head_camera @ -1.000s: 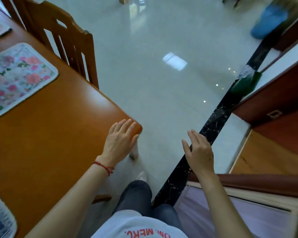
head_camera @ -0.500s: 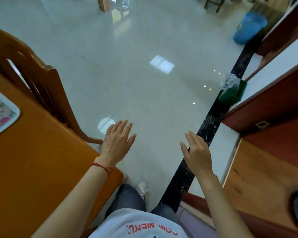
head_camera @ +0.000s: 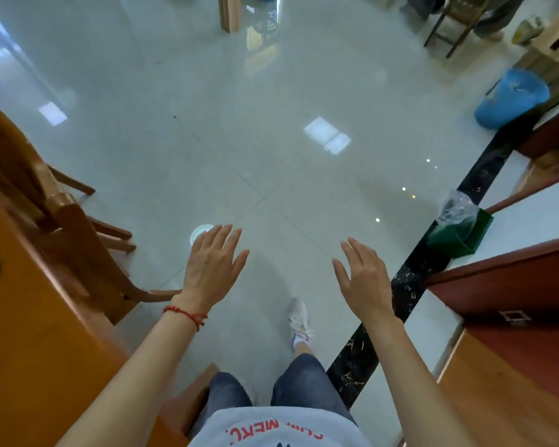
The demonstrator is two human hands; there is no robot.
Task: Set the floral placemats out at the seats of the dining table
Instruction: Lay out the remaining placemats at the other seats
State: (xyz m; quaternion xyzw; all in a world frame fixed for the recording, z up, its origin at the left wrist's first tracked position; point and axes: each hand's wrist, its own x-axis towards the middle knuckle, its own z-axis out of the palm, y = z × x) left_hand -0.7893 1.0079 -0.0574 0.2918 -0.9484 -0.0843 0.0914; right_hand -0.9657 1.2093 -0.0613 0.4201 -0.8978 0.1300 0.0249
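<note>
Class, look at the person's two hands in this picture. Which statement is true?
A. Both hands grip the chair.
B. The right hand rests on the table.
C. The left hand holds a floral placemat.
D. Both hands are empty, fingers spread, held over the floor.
D. The left hand and right hand are open with nothing in them, above the glossy floor, beside the table.

A blue bucket (head_camera: 510, 98) stands on the glossy tiled floor (head_camera: 207, 130) at its far right edge; a green bin (head_camera: 459, 235) sits nearer, beside the black marble strip (head_camera: 410, 279).

Home dining room, wooden dining table (head_camera: 29, 333), wooden chair (head_camera: 62, 221), glossy tiled floor (head_camera: 239, 124), blue bucket (head_camera: 510, 98)
</note>
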